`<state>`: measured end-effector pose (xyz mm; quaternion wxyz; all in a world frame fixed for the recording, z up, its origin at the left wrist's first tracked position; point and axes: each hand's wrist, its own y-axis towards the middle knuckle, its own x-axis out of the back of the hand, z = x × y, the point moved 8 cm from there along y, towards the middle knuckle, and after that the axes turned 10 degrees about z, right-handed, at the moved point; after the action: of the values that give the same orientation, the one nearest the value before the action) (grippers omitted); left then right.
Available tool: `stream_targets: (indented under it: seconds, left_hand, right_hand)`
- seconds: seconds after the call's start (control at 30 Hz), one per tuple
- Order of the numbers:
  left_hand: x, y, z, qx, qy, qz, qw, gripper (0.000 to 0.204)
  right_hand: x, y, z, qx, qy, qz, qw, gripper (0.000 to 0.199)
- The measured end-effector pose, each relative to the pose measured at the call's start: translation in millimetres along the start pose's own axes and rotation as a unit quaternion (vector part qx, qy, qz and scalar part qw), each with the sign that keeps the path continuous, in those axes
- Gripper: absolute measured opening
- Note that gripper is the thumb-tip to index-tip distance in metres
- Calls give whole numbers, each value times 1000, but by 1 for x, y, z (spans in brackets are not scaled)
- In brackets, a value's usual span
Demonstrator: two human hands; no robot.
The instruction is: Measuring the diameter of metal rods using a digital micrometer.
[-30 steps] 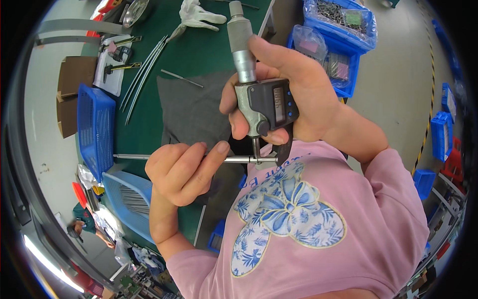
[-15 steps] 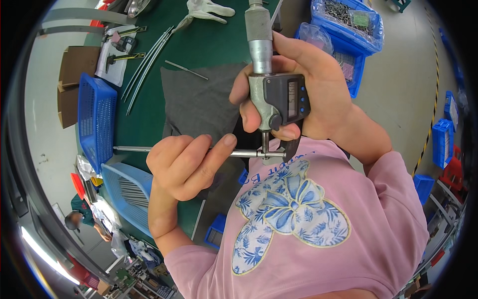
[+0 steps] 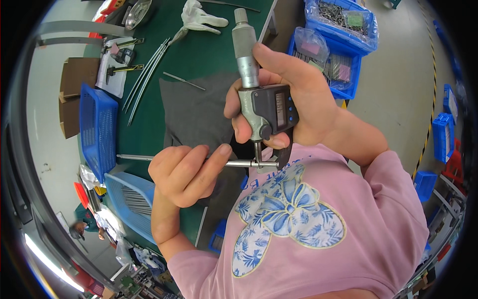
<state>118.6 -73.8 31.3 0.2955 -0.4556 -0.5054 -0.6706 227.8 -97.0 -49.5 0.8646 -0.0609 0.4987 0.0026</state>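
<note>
My right hand is wrapped round a digital micrometer with a knurled silver barrel, fingers through its frame and thumb up by the barrel. Closed round a slim metal rod is my left hand, with the forefinger stretched along it. The rod lies roughly level, its far-left part sticking out past the knuckles. Its right end sits at the micrometer's jaws, below the spindle; whether both jaw faces touch it, I cannot tell. Behind the hands, a grey cloth covers part of the green table.
A short thin rod lies by the cloth, with longer rods to its left. A white glove is farther back. Blue baskets line the left side, one holding rods. Blue bins of parts stand right. A person is far left.
The micrometer and rod have shifted a little down and left together, and the micrometer leans slightly more to the left. Both hands keep their grip.
</note>
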Motion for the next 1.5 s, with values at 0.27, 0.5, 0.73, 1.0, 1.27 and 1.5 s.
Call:
stream_targets:
  seconds: [0.27,0.5,0.73,1.0,1.27,1.5]
  left_hand:
    - [59,-18,32,125,-11,-297,947,36]
    - [92,-107,106,196,-499,-703,467,20]
    - [29,-96,122,144,-685,-663,265,17]
    - [8,-91,116,162,-706,-653,223,19]
    - [3,-89,114,179,-709,-645,223,21]
    - [-2,-92,115,181,-710,-642,225,22]
  right_hand:
    - [19,3,22,107,11,6,994,62]
    - [5,4,10,176,-1,5,984,53]
    - [4,12,-1,133,52,16,990,60]
    - [-6,9,5,147,42,30,988,51]
    - [-11,10,5,132,8,65,989,54]
    - [-9,12,3,133,2,66,989,66]
